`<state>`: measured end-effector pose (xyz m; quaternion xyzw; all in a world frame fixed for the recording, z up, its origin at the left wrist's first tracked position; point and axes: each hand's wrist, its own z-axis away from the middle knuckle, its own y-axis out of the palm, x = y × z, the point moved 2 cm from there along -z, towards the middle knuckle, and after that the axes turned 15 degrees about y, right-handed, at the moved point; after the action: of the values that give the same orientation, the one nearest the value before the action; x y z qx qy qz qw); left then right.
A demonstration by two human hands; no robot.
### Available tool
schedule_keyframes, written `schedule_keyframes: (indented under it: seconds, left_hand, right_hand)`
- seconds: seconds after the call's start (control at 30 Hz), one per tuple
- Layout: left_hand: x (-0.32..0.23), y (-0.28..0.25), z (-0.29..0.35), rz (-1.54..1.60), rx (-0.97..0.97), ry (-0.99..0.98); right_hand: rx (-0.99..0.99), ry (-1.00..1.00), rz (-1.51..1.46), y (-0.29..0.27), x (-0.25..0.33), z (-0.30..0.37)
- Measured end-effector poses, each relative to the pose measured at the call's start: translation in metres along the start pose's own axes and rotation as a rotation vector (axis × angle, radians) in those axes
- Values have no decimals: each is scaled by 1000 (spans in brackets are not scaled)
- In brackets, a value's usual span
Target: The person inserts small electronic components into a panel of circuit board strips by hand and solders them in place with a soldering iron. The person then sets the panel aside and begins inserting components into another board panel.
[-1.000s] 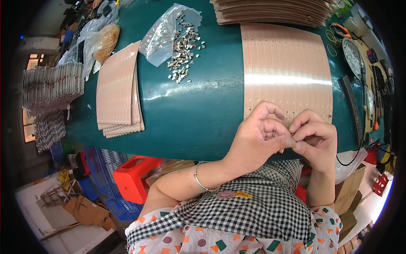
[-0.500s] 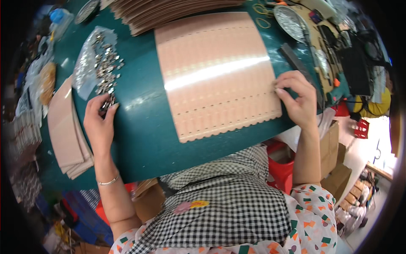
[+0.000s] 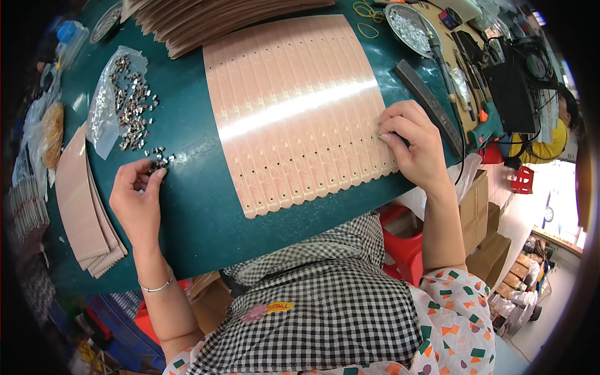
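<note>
A pile of small shiny metal pieces (image 3: 131, 106) lies at the left beside a clear plastic bag (image 3: 105, 103). My left hand (image 3: 136, 200) is closed, thumb and fingers pinching at a few of these pieces just nearer than the pile. Part of that grip is hidden by the fingers. A large pinkish sheet of joined strips (image 3: 300, 119), with rows of small dark holes and a scalloped near edge, lies flat in the middle. My right hand (image 3: 414, 144) pinches a small metal piece, barely showing at the fingertips, over the sheet's right edge.
Pinkish strips (image 3: 84, 200) lie stacked at the left, with more sheets (image 3: 212, 22) stacked at the back. To the right are a dark bar (image 3: 425, 100), a silver dish (image 3: 412, 31) of small bits, a corded tool (image 3: 437, 50) and rubber bands (image 3: 367, 30).
My left hand has shifted right and toward me, drawing a few metal pieces off the pile. The right hand stays at the sheet's right edge. The whole view has shifted slightly.
</note>
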<state>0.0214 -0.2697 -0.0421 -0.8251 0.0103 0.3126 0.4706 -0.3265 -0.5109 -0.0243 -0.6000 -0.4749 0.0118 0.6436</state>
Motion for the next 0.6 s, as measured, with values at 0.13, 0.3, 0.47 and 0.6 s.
schedule_keyframes:
  seconds: [0.13, 0.3, 0.47, 0.6]
  left_hand:
    - [10, -7, 4, -19, 106, -181]
    - [3, -14, 3, -74, 127, -45]
    - [-17, -12, 0, -61, -72, 187]
    - [-68, 8, 9, 909, -17, -243]
  right_hand:
    - [8, -23, 73, 0, 5, -1]
    - [1, -25, 121, 5, 8, 0]
    - [-35, 96, -55, -16, 26, 0]
    - [31, 63, -288, -1, 51, 7]
